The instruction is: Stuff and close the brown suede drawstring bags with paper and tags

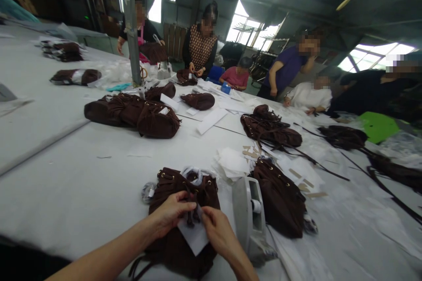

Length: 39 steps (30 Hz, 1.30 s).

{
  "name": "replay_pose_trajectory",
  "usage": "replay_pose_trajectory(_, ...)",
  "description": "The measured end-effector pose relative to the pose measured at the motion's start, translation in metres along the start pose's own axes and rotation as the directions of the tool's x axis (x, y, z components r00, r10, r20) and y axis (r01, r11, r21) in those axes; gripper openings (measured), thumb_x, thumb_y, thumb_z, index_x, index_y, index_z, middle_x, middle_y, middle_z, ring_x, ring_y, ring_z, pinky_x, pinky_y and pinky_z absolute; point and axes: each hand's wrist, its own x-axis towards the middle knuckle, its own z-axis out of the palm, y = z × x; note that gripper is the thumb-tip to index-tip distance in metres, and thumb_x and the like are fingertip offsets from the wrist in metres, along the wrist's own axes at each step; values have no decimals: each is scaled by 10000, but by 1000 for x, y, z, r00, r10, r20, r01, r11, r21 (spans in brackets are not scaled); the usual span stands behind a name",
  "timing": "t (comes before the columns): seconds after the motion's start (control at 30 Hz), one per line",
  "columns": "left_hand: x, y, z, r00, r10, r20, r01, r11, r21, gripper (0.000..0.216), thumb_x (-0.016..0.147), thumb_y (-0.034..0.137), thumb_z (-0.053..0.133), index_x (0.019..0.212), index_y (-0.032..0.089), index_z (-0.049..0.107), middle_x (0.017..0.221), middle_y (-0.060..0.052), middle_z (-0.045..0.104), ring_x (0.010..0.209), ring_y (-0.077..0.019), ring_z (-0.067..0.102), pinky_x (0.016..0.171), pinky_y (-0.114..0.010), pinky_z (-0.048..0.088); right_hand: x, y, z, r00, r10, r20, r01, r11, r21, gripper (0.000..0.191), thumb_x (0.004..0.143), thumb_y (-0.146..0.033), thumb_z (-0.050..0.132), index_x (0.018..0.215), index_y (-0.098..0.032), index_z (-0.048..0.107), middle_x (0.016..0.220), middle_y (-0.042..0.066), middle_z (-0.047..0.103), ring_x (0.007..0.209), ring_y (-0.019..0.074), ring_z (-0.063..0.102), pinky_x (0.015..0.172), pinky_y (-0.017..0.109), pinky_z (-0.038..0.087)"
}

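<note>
A dark brown suede drawstring bag [184, 197] lies on the white table [82, 175] right in front of me, stuffed with white paper at its mouth. My left hand [171, 213] and my right hand [216, 230] both rest on top of it. Their fingers pinch a small white sheet of paper [194, 237] around the bag's brown tassel cords [191, 217]. A grey tape dispenser [249, 217] stands just right of my right hand.
Another brown bag [280, 202] lies beyond the dispenser, and more bags [132, 114] are piled across the table. Crumpled white paper [232, 162] and paper strips [211, 120] are scattered about. Several people work at the far side. A grey metal pole [132, 26] rises from the table.
</note>
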Motion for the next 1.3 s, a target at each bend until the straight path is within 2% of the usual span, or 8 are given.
replay_pose_trajectory(0.1, -1, 2, -1, 1000, -28, 1, 28, 998, 60, 468, 612, 260, 779, 1033, 166, 598, 779, -27, 638, 641, -119, 585, 560, -227, 468, 11, -9, -15, 981, -96, 167, 125, 977, -174, 235, 776, -156, 443, 658, -174, 645, 627, 17, 649, 607, 153, 574, 528, 218, 333)
replay_pose_trajectory(0.23, -6, 10, -7, 988, -106, 108, 100, 993, 57, 441, 668, 335, 752, 1061, 204, 600, 850, -40, 644, 705, -154, 617, 672, -334, 524, 28, -22, -17, 987, -111, 118, 135, 966, -221, 213, 750, -156, 486, 697, -183, 691, 659, 33, 688, 606, 162, 596, 543, 237, 333)
replay_pose_trajectory(0.37, -9, 14, -13, 978, -95, 188, 96, 995, 8, 356, 756, 447, 653, 1023, 219, 603, 829, -40, 637, 691, -166, 623, 671, -375, 535, 31, -18, -3, 997, 52, -57, -44, 990, 134, 168, 721, -232, 583, 795, -156, 713, 758, 66, 720, 701, 211, 635, 620, 271, 425)
replay_pose_trajectory(0.5, -6, 12, -14, 987, -53, 151, 58, 998, -34, 289, 738, 363, 689, 949, 181, 616, 783, -33, 623, 632, -141, 601, 646, -358, 545, 13, 0, 8, 953, 298, 46, -248, 686, 684, 458, 590, -311, 760, 994, -127, 647, 825, 83, 722, 686, 214, 644, 641, 309, 486)
replay_pose_trajectory(0.63, -6, 14, -14, 986, -82, 147, 87, 996, -24, 293, 724, 346, 703, 935, 166, 611, 795, -38, 635, 631, -146, 618, 648, -350, 550, -4, 9, 12, 944, 295, 149, -290, 522, 802, 439, 598, -370, 779, 921, -94, 668, 808, 108, 718, 713, 225, 655, 683, 334, 508)
replay_pose_trajectory(0.8, -9, 15, -13, 985, -70, 158, 73, 997, -12, 365, 730, 389, 684, 1010, 172, 594, 914, -90, 673, 756, -210, 662, 759, -435, 537, 5, 3, 17, 952, 303, -41, -183, 673, 717, 402, 673, -448, 699, 891, -111, 670, 790, 86, 708, 631, 199, 613, 574, 305, 498)
replay_pose_trajectory(1.07, -1, 0, -13, 998, 24, -60, -24, 1000, -5, 493, 631, 365, 770, 1038, 178, 563, 795, -54, 675, 668, -191, 639, 668, -391, 537, 22, -2, 25, 956, 176, -236, -63, 905, 420, 403, 747, -487, 582, 840, -108, 680, 735, 81, 691, 673, 208, 608, 580, 278, 482)
replay_pose_trajectory(1.3, 2, -8, -9, 988, 140, 69, -134, 987, -85, 417, 690, 376, 727, 967, 80, 630, 817, -115, 690, 732, -202, 637, 724, -313, 495, 21, -9, 21, 914, 170, -369, -66, 958, 280, 372, 731, -449, 611, 887, -126, 709, 789, 78, 713, 725, 226, 630, 644, 290, 485)
